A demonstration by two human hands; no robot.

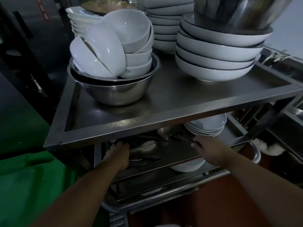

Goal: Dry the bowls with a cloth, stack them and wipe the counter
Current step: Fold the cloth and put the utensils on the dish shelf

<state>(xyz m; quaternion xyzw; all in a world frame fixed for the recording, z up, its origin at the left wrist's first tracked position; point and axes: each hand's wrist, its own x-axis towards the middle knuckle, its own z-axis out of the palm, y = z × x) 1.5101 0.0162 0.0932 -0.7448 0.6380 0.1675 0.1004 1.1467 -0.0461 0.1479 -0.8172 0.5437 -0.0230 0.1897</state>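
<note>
- Both hands reach under the steel trolley's top shelf (164, 119); the left hand (118, 154) lies flat with fingers relaxed, the right hand (208, 147) pinches a thin dark utensil (185, 138)
- No cloth shows; I judge they are hunting one, so search gently, sparing the plates (205, 126) beside
- White bowls (106, 51) sit above that shelf in a steel basin (114, 94); several tip leftward, mouths sideways, no long axis
</note>
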